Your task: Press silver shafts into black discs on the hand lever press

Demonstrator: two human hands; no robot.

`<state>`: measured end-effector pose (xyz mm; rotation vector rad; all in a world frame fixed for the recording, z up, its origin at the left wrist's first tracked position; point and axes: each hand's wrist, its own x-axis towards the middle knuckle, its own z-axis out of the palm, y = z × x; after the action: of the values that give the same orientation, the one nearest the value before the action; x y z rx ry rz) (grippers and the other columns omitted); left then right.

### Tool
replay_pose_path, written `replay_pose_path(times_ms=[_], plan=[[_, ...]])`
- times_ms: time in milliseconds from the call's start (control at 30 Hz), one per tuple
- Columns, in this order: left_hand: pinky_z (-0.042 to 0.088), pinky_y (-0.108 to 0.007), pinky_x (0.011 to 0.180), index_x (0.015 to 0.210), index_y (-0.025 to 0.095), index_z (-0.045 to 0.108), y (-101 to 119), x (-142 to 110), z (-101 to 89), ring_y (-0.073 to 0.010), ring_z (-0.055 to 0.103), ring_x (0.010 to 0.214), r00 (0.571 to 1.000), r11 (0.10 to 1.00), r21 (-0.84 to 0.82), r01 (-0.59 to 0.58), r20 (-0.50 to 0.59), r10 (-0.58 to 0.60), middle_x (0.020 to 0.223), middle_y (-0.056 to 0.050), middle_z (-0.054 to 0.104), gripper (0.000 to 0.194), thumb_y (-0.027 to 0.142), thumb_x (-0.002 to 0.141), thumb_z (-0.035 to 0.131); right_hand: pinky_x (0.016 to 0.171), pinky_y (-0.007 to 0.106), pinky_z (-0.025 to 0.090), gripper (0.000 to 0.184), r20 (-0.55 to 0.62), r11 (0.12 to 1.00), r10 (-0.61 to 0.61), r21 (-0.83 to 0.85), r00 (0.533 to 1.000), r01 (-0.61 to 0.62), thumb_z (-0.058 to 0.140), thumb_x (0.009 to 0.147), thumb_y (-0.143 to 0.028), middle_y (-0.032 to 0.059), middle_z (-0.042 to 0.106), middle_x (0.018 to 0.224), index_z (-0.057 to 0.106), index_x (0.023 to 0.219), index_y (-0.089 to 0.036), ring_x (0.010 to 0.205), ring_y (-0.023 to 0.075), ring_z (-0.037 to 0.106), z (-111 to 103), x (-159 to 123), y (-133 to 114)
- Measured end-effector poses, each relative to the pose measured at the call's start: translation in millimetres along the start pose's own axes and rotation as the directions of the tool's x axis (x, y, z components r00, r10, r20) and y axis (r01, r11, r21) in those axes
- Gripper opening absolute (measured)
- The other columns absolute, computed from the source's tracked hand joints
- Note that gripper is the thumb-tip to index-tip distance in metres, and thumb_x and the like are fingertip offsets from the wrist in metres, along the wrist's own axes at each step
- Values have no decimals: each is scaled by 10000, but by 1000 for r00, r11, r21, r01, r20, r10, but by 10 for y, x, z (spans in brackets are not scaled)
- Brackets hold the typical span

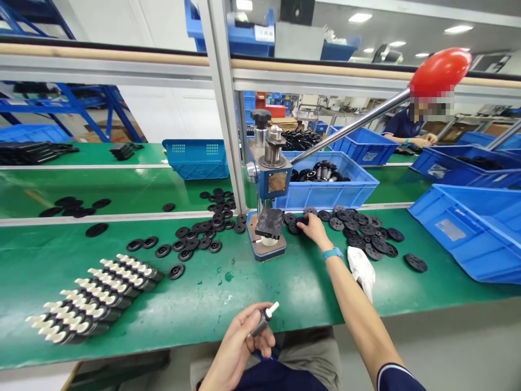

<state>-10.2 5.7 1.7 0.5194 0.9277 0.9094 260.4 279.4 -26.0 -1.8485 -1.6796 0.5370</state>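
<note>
My left hand (247, 335) is closed around a small black cylinder with a white stem (264, 320), held over the table's front edge with the stem pointing up and right. My right hand (314, 229) reaches to the right of the hand press (268, 174), its fingers closed on a black disc (302, 221) among other discs. Part of that disc is hidden by the fingers. A black block sits on the press above its base (266, 253). More black discs with holes (368, 231) lie in a loose pile right of this hand.
Rows of black cylinders with white stems (95, 298) stand at left. Small black discs (199, 236) are scattered left of the press. A crumpled white cloth (361, 270) lies near my right forearm. Blue bins (331, 194) stand behind; the red-knobbed lever (354, 125) slants up right. A co-worker (407, 127) sits beyond.
</note>
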Motion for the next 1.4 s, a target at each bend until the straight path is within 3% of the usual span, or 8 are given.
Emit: replay_pose_path(times_ms=[267, 433, 533, 667, 733, 900, 1200, 1400], plan=[[435, -210, 530, 1061, 164, 645, -5, 79, 16, -116, 603, 517, 1000, 1000, -9, -22, -1, 22, 662, -26, 705, 527, 606, 808, 782, 1055, 504, 502, 404, -33, 973, 34, 228, 999, -26, 776, 895, -380, 149, 679, 1272, 678, 1204, -139, 1217, 307, 627, -160, -155, -54], [346, -182, 470, 1016, 163, 629, 16, 88, 27, -70, 482, 452, 996, 993, 78, -86, -21, 88, 571, 51, 587, 517, 610, 807, 782, 906, 464, 580, 655, 12, 850, 31, 526, 999, -33, 592, 901, -641, 193, 740, 1182, 633, 1297, -122, 1064, 316, 717, -316, -840, -178], [329, -179, 443, 958, 164, 619, 40, 117, 64, -64, 441, 422, 989, 981, 145, -130, -57, 140, 527, 69, 550, 469, 595, 830, 751, 818, 440, 615, 684, 149, 685, -33, 724, 988, -87, 474, 935, -701, 172, 769, 1123, 610, 1320, -152, 963, 299, 757, -323, -1420, -283], [307, -177, 406, 898, 175, 593, 77, 161, 149, -65, 413, 380, 973, 951, 247, -186, -88, 213, 486, 83, 526, 392, 540, 833, 720, 806, 359, 604, 566, 348, 252, -149, 919, 926, -305, 744, 845, -582, 128, 780, 1088, 661, 1252, -196, 932, 270, 764, -233, -1958, -451], [311, -179, 401, 875, 181, 579, 103, 163, 199, -65, 406, 367, 964, 927, 310, -212, -90, 251, 477, 88, 519, 343, 495, 826, 706, 804, 336, 597, 537, 386, 191, -175, 916, 906, -353, 772, 840, -558, 113, 780, 1085, 681, 1232, -204, 919, 255, 764, -183, -2095, -519], [342, -188, 419, 825, 185, 570, 188, 108, 305, -68, 417, 372, 938, 827, 504, -250, -86, 336, 484, 91, 501, 221, 382, 799, 668, 869, 357, 575, 556, 411, 189, -234, 908, 881, -374, 764, 844, -598, 108, 771, 1135, 684, 1248, -224, 952, 259, 755, -127, -2267, -613], [390, -217, 480, 788, 199, 612, 184, 66, 269, -98, 475, 450, 878, 650, 699, -299, -65, 474, 549, 67, 547, 74, 272, 787, 621, 1020, 390, 524, 571, 362, 375, -358, 900, 861, -223, 801, 838, -567, 115, 706, 1297, 672, 1308, -269, 1175, 273, 682, -123, -2335, -565], [466, -254, 625, 914, 202, 629, 152, 65, 199, -141, 610, 618, 897, 545, 785, -296, 32, 440, 722, 20, 678, 83, 257, 853, 619, 1096, 410, 502, 591, 367, 444, -431, 882, 825, -160, 870, 805, -464, 89, 632, 1414, 672, 1341, -312, 1294, 269, 620, -119, -2333, -505]])
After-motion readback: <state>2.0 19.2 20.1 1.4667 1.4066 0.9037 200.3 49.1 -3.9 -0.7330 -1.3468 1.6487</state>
